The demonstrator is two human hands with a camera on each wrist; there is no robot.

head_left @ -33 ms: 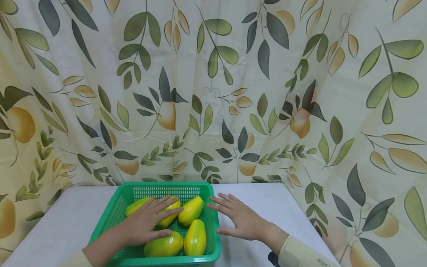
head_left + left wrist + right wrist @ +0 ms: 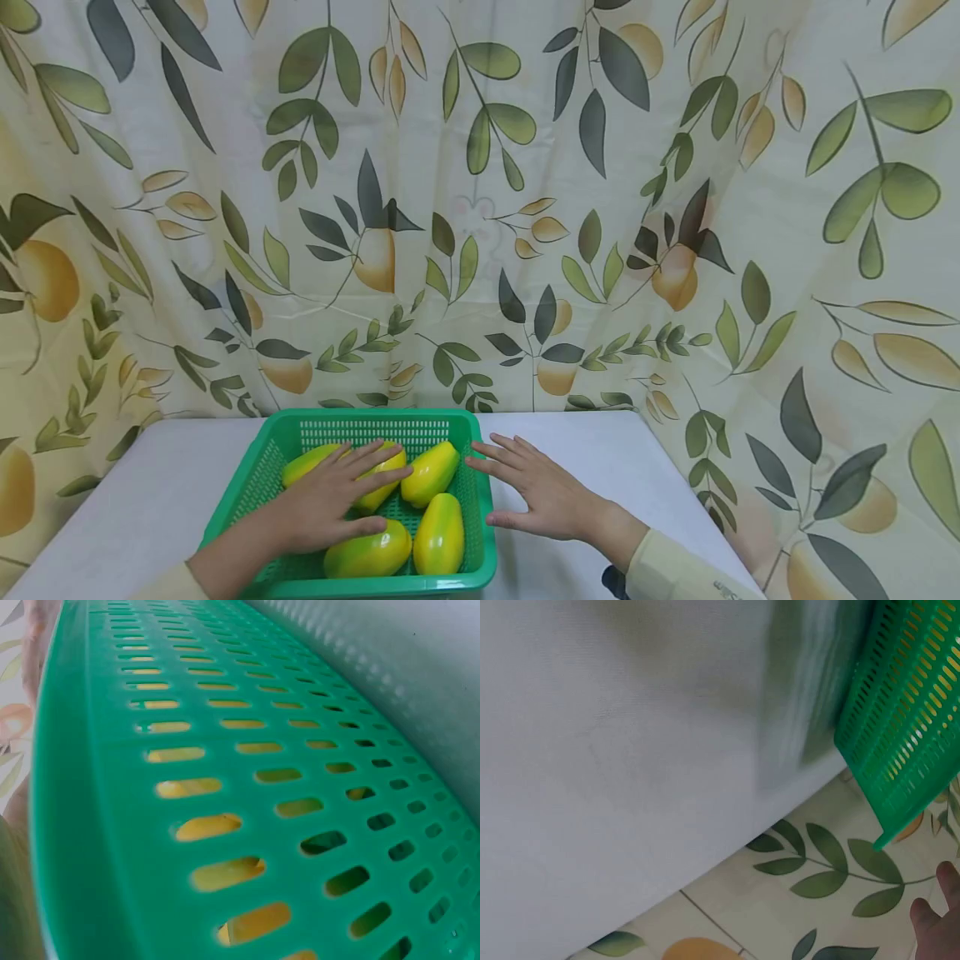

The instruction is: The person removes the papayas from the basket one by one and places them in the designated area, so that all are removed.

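With both sets of fingers spread and gripping nothing, my left hand [image 2: 326, 502] is nearer than my right hand [image 2: 546, 493] to the crosswise yellow-green fruit [image 2: 367, 553] nearside of its thumb.

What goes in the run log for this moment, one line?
left hand: fingers extended, over papayas | right hand: fingers extended, beside green basket | papayas: in basket | basket: on white table

Head view forward and down, left wrist view close against the basket [image 2: 112, 825], right wrist view farther off, basket shared
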